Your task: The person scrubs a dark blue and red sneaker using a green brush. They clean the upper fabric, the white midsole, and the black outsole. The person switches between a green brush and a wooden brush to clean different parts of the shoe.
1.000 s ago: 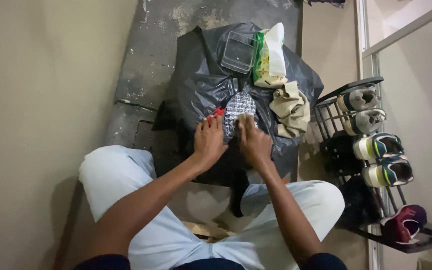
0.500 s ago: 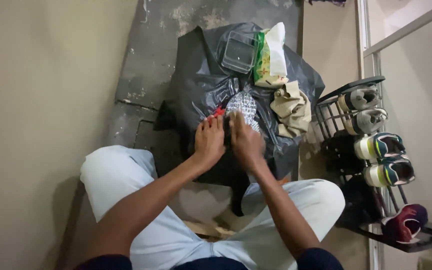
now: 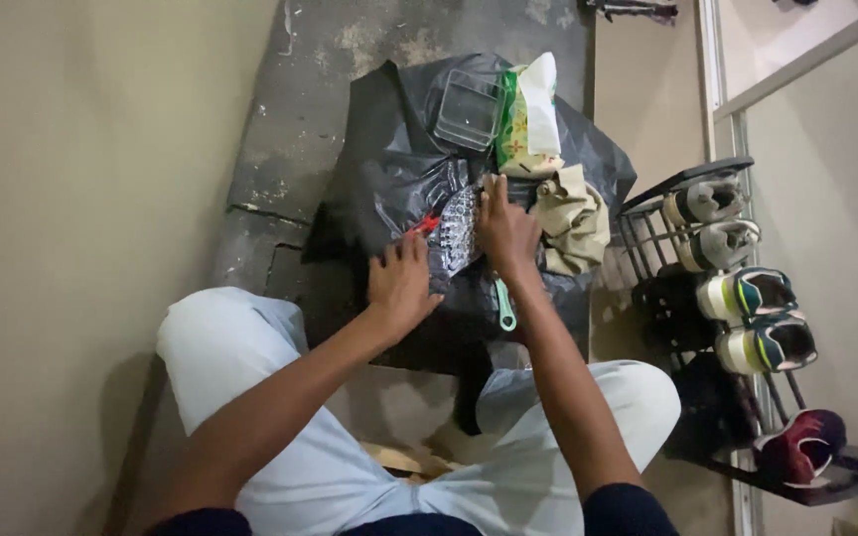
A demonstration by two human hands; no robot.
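A silvery patterned packet [image 3: 457, 233] lies on a black plastic bag [image 3: 389, 179] spread over the floor in front of my knees. My right hand [image 3: 506, 230] lies flat along the packet's right edge, fingers stretched forward. My left hand [image 3: 402, 283] rests palm-down on the bag at the packet's lower left, fingertips touching its edge. A small red piece [image 3: 426, 224] shows just above my left fingers. A pale green handle [image 3: 504, 306] sticks out from under my right wrist.
Further back on the bag sit a clear plastic box [image 3: 469, 107], a green and white packet [image 3: 530, 114] and a crumpled beige cloth [image 3: 570, 218]. A black shoe rack [image 3: 647, 213] with several shoes stands at the right. A plain wall runs along the left.
My hands were close together on the silvery packet. They have spread apart: the right hand slid forward along its right side, and the left drew back toward me.
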